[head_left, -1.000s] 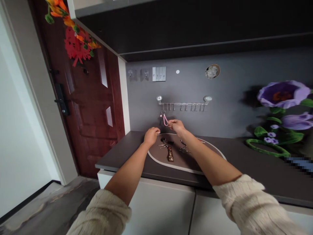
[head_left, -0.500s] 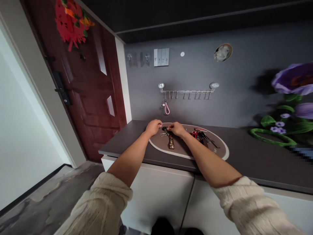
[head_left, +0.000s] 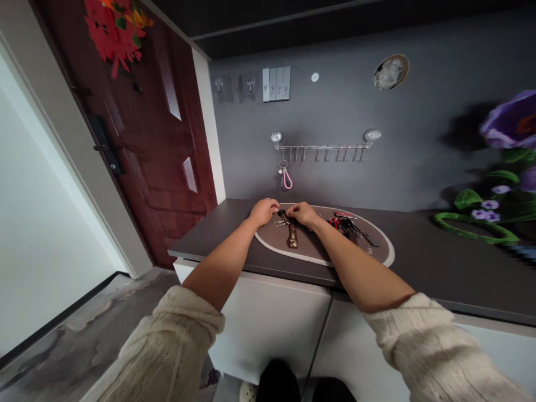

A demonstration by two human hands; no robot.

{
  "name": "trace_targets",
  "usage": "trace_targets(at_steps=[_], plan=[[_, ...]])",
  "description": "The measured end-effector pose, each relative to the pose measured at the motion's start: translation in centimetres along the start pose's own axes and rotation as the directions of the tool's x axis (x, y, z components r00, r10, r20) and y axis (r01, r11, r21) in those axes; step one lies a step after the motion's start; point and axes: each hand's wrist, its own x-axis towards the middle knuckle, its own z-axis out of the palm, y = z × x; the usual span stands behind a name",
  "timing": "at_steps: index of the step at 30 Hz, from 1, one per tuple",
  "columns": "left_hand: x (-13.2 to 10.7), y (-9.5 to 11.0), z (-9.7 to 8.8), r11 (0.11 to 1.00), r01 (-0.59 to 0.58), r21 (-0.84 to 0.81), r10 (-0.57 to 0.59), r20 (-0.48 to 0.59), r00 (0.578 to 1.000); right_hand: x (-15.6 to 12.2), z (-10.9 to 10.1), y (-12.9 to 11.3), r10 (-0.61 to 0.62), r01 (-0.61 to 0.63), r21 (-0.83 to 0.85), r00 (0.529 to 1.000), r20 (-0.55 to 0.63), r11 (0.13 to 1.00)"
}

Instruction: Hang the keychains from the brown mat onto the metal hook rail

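Note:
Low over the brown oval mat (head_left: 272,245), my left hand (head_left: 264,211) and my right hand (head_left: 303,215) face each other. Between them is a bunch of keys (head_left: 282,223) with a dark top part and a patterned brown strap (head_left: 292,239) that trails toward me on the mat. My left fingertips are closed at its left upper edge. On the other side, my right thumb and fingers pinch its top; the exact grip points are too small to make out. Right of my right forearm lie more keys (head_left: 354,228) with a red piece (head_left: 334,223).
A clear hook rail (head_left: 322,148) is on the grey wall, with a pink-looped keychain (head_left: 286,177) on its left end. Purple artificial flowers (head_left: 486,215) stand at the right of the dark counter (head_left: 419,268). A dark red door (head_left: 159,206) is on the left.
The view has tilted slightly down, so the wall items sit higher. Both hands stay at the bunch of keys with barely any shift.

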Motion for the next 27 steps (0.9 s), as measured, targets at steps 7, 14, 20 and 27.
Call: trace_targets(at_steps=[7, 14, 20, 27], plan=[[-0.2, 0.4, -0.2, 1.0, -0.023, -0.012, 0.022, -0.053, 0.998, 0.3, -0.2, 0.1, -0.104, 0.104, 0.065, 0.995, 0.004, 0.992], [-0.2, 0.9, -0.4, 0.999, -0.044, -0.017, 0.043, -0.081, 0.996, 0.1, -0.8, -1.0, -0.29, 0.289, -0.011, 0.957, -0.005, 0.957], [-0.3, 1.8, -0.8, 0.997, -0.081, -0.018, 0.079, -0.105, 0.991, -0.1, -1.3, -1.6, -0.441, 0.434, -0.188, 0.897, 0.005, 0.881], [-0.2, 2.3, -0.6, 0.969, -0.048, -0.244, 0.008, -0.164, 0.986, -0.6, -1.5, -2.5, -0.372, 0.37, -0.043, 0.924, -0.089, 0.928]])
